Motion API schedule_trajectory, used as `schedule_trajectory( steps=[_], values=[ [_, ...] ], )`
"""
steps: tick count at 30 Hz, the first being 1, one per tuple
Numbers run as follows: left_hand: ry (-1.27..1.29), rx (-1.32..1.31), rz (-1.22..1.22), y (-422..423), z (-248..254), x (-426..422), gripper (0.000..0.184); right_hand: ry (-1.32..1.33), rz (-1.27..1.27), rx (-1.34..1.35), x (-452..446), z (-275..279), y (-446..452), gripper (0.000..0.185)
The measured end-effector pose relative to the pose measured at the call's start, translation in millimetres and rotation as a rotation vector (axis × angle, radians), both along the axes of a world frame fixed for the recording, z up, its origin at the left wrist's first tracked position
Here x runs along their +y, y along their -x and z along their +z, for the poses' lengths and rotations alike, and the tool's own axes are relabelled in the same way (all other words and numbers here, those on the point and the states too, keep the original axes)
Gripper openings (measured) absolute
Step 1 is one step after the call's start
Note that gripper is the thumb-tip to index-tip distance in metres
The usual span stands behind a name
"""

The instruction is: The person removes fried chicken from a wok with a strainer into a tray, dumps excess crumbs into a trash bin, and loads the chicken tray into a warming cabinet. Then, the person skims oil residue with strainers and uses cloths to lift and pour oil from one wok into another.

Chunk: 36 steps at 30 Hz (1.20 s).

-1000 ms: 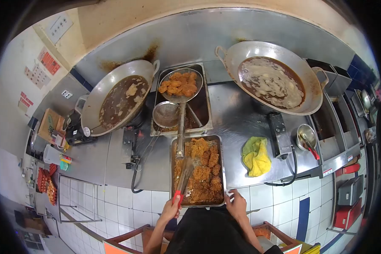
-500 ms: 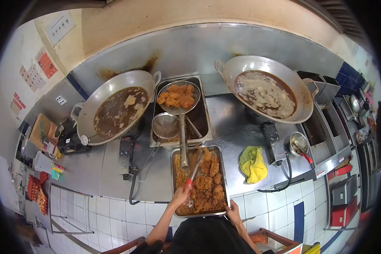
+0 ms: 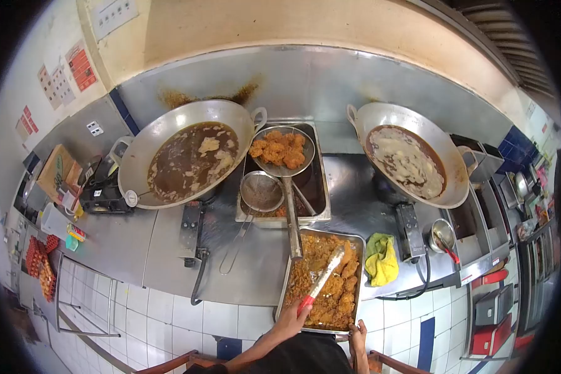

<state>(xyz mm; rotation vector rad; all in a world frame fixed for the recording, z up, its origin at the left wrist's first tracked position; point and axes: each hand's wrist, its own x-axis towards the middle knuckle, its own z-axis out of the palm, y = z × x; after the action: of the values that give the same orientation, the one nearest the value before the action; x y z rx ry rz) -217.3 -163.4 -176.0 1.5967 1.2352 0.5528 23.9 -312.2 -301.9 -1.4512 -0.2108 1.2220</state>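
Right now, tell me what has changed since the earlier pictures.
The left hand swung the tongs rightward over the tray. The tray shifted right, closer to the yellow towel. Nothing was visibly released. The right hand stays at the tray's near right corner; the loaded strainer and left pan stayed put.

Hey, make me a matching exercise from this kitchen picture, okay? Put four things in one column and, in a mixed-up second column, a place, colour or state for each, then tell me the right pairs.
Column one
1. Tongs
2. Cloth
3. Tray
4. Dial

Column two
A. Holding breaded pieces
B. At the rim of the left pan
C. In the left grip
D. Yellow and green

Right pairs: 1-C, 2-D, 3-A, 4-B.
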Motion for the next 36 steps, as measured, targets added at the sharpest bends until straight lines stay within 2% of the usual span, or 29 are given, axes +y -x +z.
schedule_trajectory(
  steps=[3, 4, 7, 11, 12, 15, 17, 18, 19, 21, 23, 25, 26, 27, 28, 30, 31, 33, 34, 36],
  values=[
    [-0.133, -0.059, 0.068, -23.8, 1.9, -6.2, 0.048, -0.014, -0.016, -0.014, 6.9, -5.6, -17.0, 0.013],
    [-0.004, -0.055, 0.053, -32.1, 20.8, 2.3, 0.05, -0.016, -0.013, 0.019, 10.1, -3.6, -23.6, 0.012],
    [0.087, -0.095, 0.17, -63.8, 52.2, 42.2, 0.05, -0.049, -0.009, 0.076, 23.2, 16.6, -34.5, 0.012],
    [0.243, -0.607, 0.539, -120.2, 112.3, 123.3, 0.049, -0.063, 0.106, 0.133, 30.8, -2.0, -61.0, 0.012],
    [0.221, -0.671, 0.567, -131.0, 119.2, 147.8, 0.052, -0.034, 0.126, 0.111, 31.5, -5.8, -64.4, 0.012],
    [0.28, -0.818, 0.682, -153.0, 93.2, 245.0, 0.057, 0.047, 0.222, 0.1, 42.2, 3.6, -74.3, 0.01],
    [0.476, -0.909, 0.719, -154.8, 60.0, 277.5, 0.058, 0.017, 0.236, 0.125, 44.5, 24.1, -74.5, 0.01],
    [0.462, -0.864, 0.708, -157.1, 58.9, 262.5, 0.058, -0.018, 0.275, 0.147, 43.2, 22.1, -78.7, 0.012],
    [0.355, -0.833, 0.628, -156.8, 53.0, 233.8, 0.058, -0.008, 0.316, 0.234, 42.6, 13.2, -85.1, 0.031],
    [0.342, -0.681, 0.598, -156.1, 67.3, 157.4, 0.06, 0.077, 0.331, 0.16, 49.5, 17.3, -87.1, 0.028],
    [0.345, -0.525, 0.599, -141.9, 79.6, 71.4, 0.056, 0.047, 0.366, 0.242, 43.6, -9.0, -94.7, 0.021],
    [0.273, -0.27, 0.532, -123.3, 85.4, 12.9, 0.049, 0.04, 0.428, 0.106, 41.6, -36.6, -100.4, 0.017],
    [0.218, -0.103, 0.479, -109.1, 82.6, -14.0, 0.046, 0.02, 0.364, 0.193, 46.7, -17.1, -98.2, 0.016],
    [0.205, 0.086, 0.445, -85.3, 57.7, -38.4, 0.045, -0.007, 0.302, 0.274, 55.7, 8.9, -96.9, 0.014],
    [0.266, 0.24, 0.439, -67.2, 48.3, -63.7, 0.047, -0.019, 0.332, 0.24, 56.1, 13.7, -101.2, 0.012],
    [0.216, 0.427, 0.355, -44.7, 40.5, -103.5, 0.049, 0.001, 0.383, 0.214, 58.6, 4.5, -106.8, 0.011],
    [0.221, 0.437, 0.355, -37.5, 34.2, -116.4, 0.049, -0.012, 0.4, 0.23, 59.4, -1.2, -106.1, 0.01],
    [0.407, 0.443, 0.323, -27.9, 20.1, -127.9, 0.051, -0.037, 0.388, 0.268, 58.9, 5.6, -105.3, 0.012],
    [0.538, 0.385, 0.313, -40.9, 36.7, -115.9, 0.051, -0.067, 0.38, 0.295, 61.0, 13.5, -106.4, 0.013],
    [0.569, 0.304, 0.297, -58.6, 31.5, -88.3, 0.051, -0.064, 0.393, 0.271, 63.8, 21.0, -107.2, 0.015]
  ],
)
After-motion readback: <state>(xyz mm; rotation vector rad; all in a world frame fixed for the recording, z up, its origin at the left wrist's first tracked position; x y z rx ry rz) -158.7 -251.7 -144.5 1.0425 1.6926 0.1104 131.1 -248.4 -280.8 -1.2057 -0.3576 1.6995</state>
